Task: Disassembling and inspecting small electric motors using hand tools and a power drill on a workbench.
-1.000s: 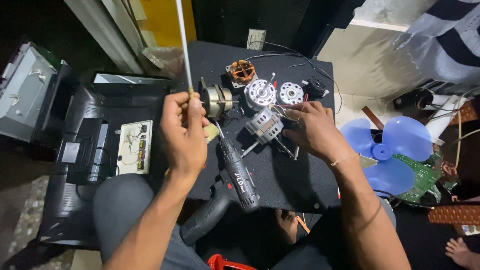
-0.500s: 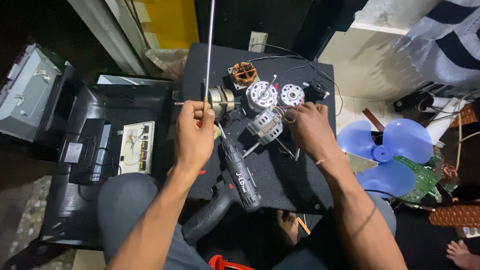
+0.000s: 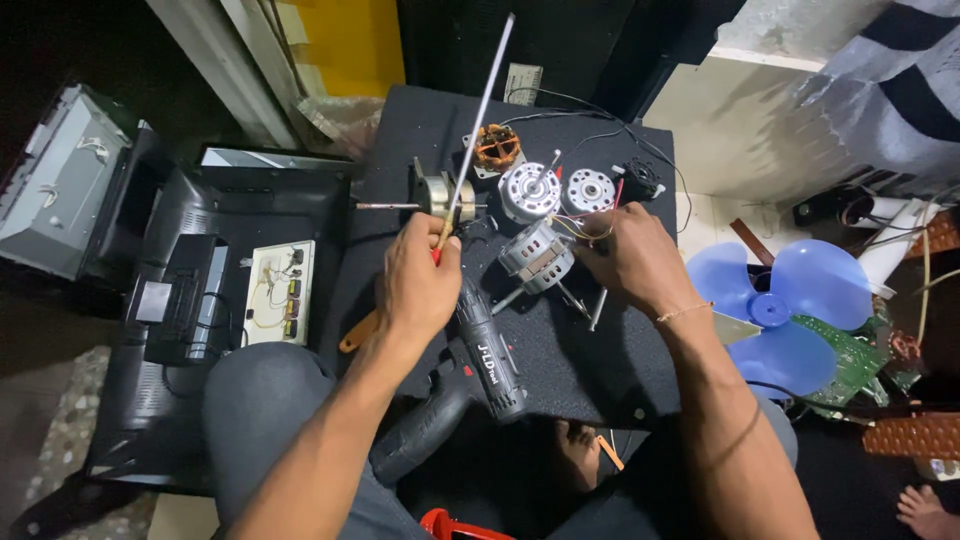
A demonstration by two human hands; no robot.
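Observation:
My left hand (image 3: 420,280) grips a long thin metal rod (image 3: 478,120) by its lower end; the rod slants up and to the right over the black work surface (image 3: 580,350). My right hand (image 3: 630,260) rests on a small silver fan motor (image 3: 537,255) with loose wires, fingers curled on its right side. Behind it stand two round silver motor caps (image 3: 528,190) (image 3: 588,190) and a copper-wound stator (image 3: 497,148). A brass-coloured geared motor (image 3: 432,195) with a shaft lies just beyond my left hand.
A black cordless drill (image 3: 470,385) lies across my lap and the board's front edge. A blue fan blade (image 3: 775,305) sits at the right above a green circuit board (image 3: 850,365). An opened black housing with a white circuit board (image 3: 275,290) lies at the left.
My left hand has shifted right and nearer the motors, and the rod has tipped from leaning left to leaning right. My right hand stays on the small motor.

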